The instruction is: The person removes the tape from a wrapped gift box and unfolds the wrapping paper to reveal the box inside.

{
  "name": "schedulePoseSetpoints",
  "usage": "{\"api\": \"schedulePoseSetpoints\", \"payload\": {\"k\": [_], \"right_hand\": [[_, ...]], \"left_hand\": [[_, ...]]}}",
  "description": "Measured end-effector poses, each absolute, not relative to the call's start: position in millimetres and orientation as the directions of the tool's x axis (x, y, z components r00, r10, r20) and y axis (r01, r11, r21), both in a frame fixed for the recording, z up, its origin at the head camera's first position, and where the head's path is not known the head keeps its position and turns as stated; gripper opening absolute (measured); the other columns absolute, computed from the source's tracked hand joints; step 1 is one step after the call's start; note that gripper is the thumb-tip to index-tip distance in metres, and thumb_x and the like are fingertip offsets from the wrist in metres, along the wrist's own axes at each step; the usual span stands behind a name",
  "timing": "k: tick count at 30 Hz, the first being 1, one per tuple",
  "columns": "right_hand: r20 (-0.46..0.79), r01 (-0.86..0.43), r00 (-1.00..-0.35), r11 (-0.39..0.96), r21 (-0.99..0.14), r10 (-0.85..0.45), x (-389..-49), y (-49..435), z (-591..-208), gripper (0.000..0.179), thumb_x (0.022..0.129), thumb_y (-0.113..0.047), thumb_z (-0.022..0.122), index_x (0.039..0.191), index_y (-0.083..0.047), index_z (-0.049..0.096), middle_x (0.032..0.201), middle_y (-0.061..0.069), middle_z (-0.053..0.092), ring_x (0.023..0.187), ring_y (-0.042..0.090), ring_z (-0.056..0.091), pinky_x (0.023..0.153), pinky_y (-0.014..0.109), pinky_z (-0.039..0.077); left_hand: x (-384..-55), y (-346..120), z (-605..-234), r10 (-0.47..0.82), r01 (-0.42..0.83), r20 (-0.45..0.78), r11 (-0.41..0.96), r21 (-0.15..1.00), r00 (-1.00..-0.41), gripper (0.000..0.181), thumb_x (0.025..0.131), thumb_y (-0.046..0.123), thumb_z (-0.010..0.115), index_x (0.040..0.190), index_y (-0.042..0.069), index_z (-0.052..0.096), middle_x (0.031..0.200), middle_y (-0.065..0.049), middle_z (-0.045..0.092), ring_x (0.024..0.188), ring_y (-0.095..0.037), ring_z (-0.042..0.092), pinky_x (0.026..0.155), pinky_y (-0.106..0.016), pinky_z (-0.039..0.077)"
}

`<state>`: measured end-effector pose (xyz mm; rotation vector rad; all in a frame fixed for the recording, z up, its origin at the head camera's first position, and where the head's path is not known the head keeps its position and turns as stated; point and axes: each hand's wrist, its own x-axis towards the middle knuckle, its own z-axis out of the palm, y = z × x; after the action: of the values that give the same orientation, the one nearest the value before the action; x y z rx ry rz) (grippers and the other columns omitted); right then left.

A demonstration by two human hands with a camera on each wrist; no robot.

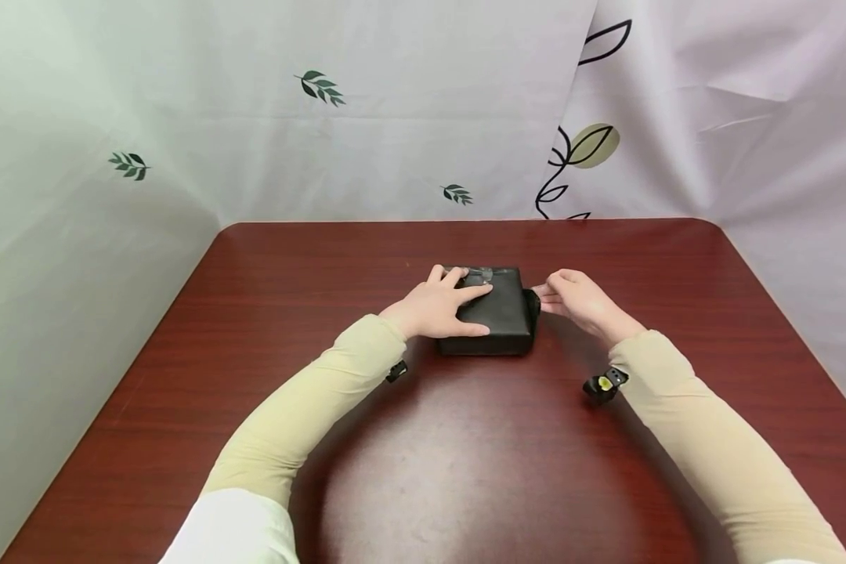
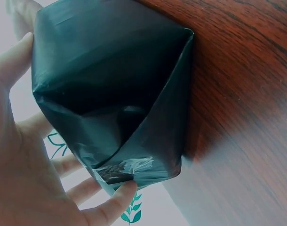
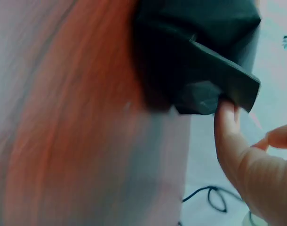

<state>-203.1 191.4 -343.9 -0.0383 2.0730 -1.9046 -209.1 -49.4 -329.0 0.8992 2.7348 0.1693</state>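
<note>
A box-shaped package wrapped in black sheet material [image 1: 504, 309] lies on the table. My left hand [image 1: 437, 307] rests on its top with the fingers spread. In the left wrist view the package's left end shows folded wrapping [image 2: 110, 84] and a shiny strip of clear tape [image 2: 138, 165]. At the other end a black flap [image 3: 223, 70] of wrapping sticks out. My right hand [image 1: 581, 301] is beside that end, its fingers reaching to the flap. One fingertip [image 3: 226, 110] touches the flap in the right wrist view; the other visible finger stays apart from it.
The dark red wooden table [image 1: 268, 282] extends around the package. Behind it hangs a pale curtain with leaf prints [image 1: 395, 141]. A small black device [image 1: 601, 385] is strapped at the right wrist, another [image 1: 396, 371] at the left.
</note>
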Motion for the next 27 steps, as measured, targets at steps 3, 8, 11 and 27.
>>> {"api": "schedulePoseSetpoints", "payload": {"k": [3,8,11,27], "right_hand": [[-0.22,0.221,-0.938,0.029,-0.975,-0.268,-203,196,-345,0.018,0.098,-0.001,0.025,0.09,0.0,0.042,0.074,-0.006,0.063,0.071,0.002,0.064,0.069,0.017,0.052],[-0.229,0.229,-0.924,0.037,-0.973,-0.305,-202,198,-343,0.02,0.1,-0.005,0.026,0.091,-0.002,0.044,0.079,-0.007,0.064,0.074,0.004,0.065,0.071,0.019,0.053],[-0.242,0.223,-0.917,0.094,-0.97,-0.317,-202,197,-341,0.019,0.101,-0.007,0.028,0.092,-0.003,0.044,0.083,-0.009,0.064,0.078,0.003,0.065,0.073,0.02,0.053],[-0.245,0.215,-0.906,0.122,-0.969,-0.345,-198,199,-341,0.019,0.102,-0.01,0.032,0.088,-0.008,0.044,0.089,-0.01,0.062,0.084,0.001,0.063,0.075,0.019,0.052]], "left_hand": [[-208,-51,-328,0.594,0.564,-0.208,0.804,0.189,-0.777,0.072,0.085,0.063,0.054,0.148,0.036,0.03,0.154,-0.009,0.021,0.126,-0.028,0.026,0.098,-0.038,0.041],[-208,-51,-327,0.595,0.564,-0.205,0.803,0.19,-0.777,0.072,0.085,0.063,0.054,0.148,0.036,0.03,0.154,-0.009,0.021,0.126,-0.028,0.026,0.098,-0.038,0.041],[-209,-50,-328,0.592,0.563,-0.203,0.805,0.186,-0.78,0.072,0.085,0.063,0.055,0.148,0.036,0.031,0.153,-0.009,0.022,0.126,-0.029,0.026,0.097,-0.038,0.042],[-196,17,-324,0.232,0.212,-0.242,0.971,0.106,-0.942,0.084,0.08,0.077,0.043,0.148,0.029,0.028,0.146,-0.011,0.026,0.13,-0.041,0.026,0.091,-0.066,0.039]]}}
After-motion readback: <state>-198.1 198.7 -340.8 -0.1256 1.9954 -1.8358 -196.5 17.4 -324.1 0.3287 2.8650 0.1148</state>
